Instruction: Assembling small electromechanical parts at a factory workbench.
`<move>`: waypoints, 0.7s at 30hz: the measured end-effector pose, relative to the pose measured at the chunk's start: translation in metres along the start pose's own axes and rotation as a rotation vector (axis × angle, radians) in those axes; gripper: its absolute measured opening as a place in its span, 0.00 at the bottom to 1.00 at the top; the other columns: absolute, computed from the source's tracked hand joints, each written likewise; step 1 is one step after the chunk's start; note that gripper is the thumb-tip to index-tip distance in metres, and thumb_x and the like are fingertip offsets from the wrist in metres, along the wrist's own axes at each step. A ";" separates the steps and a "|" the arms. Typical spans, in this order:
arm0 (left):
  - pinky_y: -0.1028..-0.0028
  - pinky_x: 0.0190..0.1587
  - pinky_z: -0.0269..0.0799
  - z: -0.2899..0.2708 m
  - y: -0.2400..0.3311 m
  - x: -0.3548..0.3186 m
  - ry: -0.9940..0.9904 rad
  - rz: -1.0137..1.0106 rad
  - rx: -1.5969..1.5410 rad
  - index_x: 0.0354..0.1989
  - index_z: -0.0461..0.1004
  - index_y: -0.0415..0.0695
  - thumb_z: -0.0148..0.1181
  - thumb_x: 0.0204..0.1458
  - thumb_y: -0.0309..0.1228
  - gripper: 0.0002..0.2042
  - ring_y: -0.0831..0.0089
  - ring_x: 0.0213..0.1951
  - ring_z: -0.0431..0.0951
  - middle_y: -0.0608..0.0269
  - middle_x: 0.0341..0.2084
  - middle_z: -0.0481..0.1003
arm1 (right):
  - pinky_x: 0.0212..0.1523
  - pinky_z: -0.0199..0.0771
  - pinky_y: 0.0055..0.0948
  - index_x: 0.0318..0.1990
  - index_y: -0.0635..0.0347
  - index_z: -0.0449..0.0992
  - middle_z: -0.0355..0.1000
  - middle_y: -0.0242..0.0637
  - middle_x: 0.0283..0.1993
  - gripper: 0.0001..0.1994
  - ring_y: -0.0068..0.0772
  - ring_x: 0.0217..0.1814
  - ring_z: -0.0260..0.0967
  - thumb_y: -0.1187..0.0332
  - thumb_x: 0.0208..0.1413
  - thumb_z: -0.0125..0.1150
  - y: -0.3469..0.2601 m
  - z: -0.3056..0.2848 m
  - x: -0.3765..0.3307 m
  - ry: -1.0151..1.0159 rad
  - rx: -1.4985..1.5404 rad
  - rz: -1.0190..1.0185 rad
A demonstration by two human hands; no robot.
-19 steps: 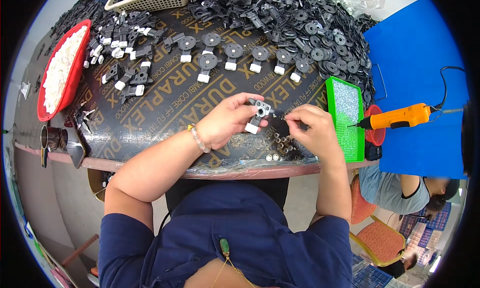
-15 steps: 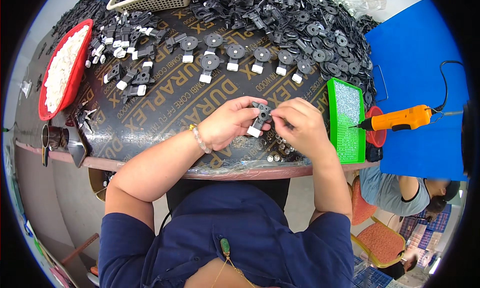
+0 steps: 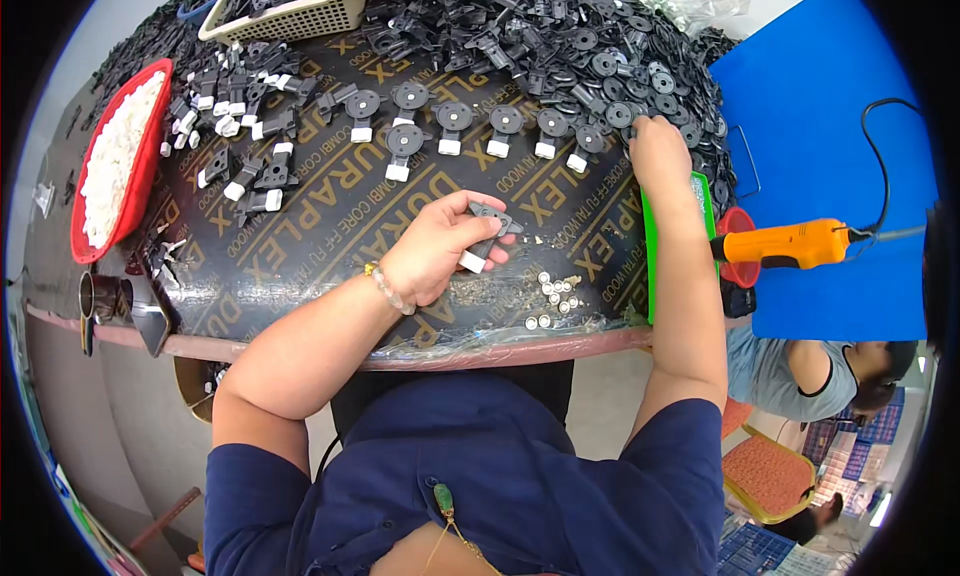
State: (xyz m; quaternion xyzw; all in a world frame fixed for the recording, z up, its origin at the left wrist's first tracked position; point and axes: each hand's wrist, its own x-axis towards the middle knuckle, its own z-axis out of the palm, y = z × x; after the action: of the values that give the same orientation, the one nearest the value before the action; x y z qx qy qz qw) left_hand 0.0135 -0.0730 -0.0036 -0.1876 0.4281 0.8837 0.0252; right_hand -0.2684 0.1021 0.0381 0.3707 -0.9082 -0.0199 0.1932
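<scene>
My left hand (image 3: 440,244) is closed round a black plastic bracket (image 3: 484,228) with a white block at its lower end; the thumb presses on its top. My right hand (image 3: 661,158) is stretched out to the edge of a heap of black round plastic parts (image 3: 600,66). Its fingertips point down among them and are hidden, so a grip cannot be made out. Beyond my left hand lies a loose row of black disc-topped pieces (image 3: 454,116) with white ends. Small silver round pieces (image 3: 556,289) lie near the table's front edge.
At the left stand a red basket (image 3: 161,116) of white pieces and more black brackets (image 3: 272,176). A beige basket (image 3: 290,22) is at the back. My right forearm covers much of a green tray (image 3: 653,266), beside an orange electric screwdriver (image 3: 785,244). Another person (image 3: 790,371) sits at the right.
My right hand has left the bracket and moved away to the right, to the heap. My left hand still holds the bracket, now slightly further left. The silver pieces are uncovered.
</scene>
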 end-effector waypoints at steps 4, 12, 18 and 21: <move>0.77 0.32 0.80 -0.001 0.000 0.001 0.010 0.026 -0.028 0.54 0.71 0.40 0.59 0.63 0.26 0.13 0.74 0.32 0.83 0.53 0.40 0.80 | 0.52 0.77 0.46 0.36 0.62 0.82 0.76 0.46 0.43 0.09 0.54 0.48 0.75 0.68 0.49 0.71 0.018 0.042 0.011 -0.046 -0.095 -0.057; 0.76 0.33 0.80 -0.005 0.000 0.003 0.018 0.071 -0.053 0.55 0.71 0.38 0.59 0.63 0.26 0.13 0.72 0.32 0.83 0.51 0.40 0.80 | 0.42 0.72 0.29 0.32 0.64 0.81 0.79 0.34 0.30 0.05 0.30 0.33 0.74 0.72 0.49 0.70 0.038 0.017 0.009 -0.256 0.917 0.343; 0.73 0.40 0.80 -0.002 0.001 0.004 0.020 0.070 -0.029 0.58 0.70 0.39 0.57 0.65 0.27 0.14 0.69 0.38 0.83 0.50 0.42 0.80 | 0.46 0.71 0.26 0.31 0.63 0.80 0.76 0.40 0.53 0.04 0.26 0.46 0.73 0.75 0.50 0.71 0.037 -0.010 -0.045 -0.419 1.097 0.259; 0.71 0.43 0.80 -0.003 0.001 0.004 0.011 0.076 -0.041 0.59 0.70 0.39 0.57 0.65 0.27 0.15 0.67 0.40 0.82 0.50 0.43 0.79 | 0.53 0.73 0.32 0.31 0.63 0.78 0.74 0.44 0.58 0.07 0.43 0.55 0.74 0.76 0.46 0.71 0.015 -0.022 -0.071 -0.290 0.624 -0.060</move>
State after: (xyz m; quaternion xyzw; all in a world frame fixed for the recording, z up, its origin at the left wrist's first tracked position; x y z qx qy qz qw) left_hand 0.0110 -0.0764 -0.0064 -0.1765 0.4166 0.8917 -0.0147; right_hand -0.2244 0.1638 0.0377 0.4320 -0.8771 0.2008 -0.0615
